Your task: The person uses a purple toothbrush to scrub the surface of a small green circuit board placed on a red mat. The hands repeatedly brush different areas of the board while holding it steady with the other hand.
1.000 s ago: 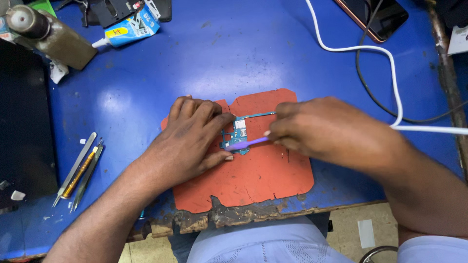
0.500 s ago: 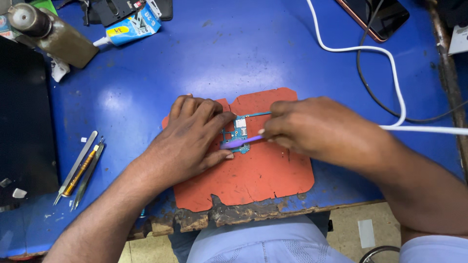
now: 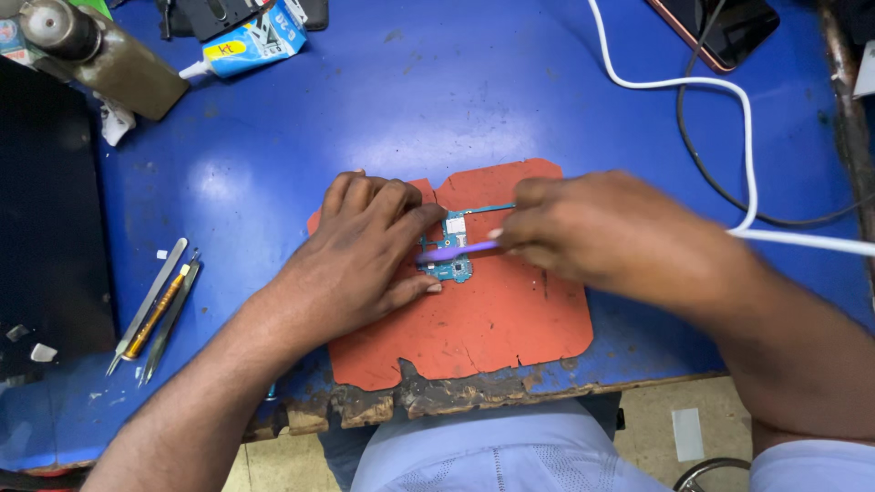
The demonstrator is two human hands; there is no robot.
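On the orange mat (image 3: 492, 319) at the blue surface's (image 3: 410, 118) front edge lies a small teal circuit board (image 3: 452, 248). Left hand (image 3: 360, 260) presses flat beside it, fingers touching; right hand (image 3: 602, 232) grips a purple tool (image 3: 453, 251) across it.

I take this for a small electronics repair workshop: a worn blue bench (image 3: 510, 100) with a crumbling front edge, an orange heat mat (image 3: 492, 319), a bare circuit board (image 3: 451, 246), tweezers (image 3: 150, 310) near its left edge, a glue tube (image 3: 246, 46).
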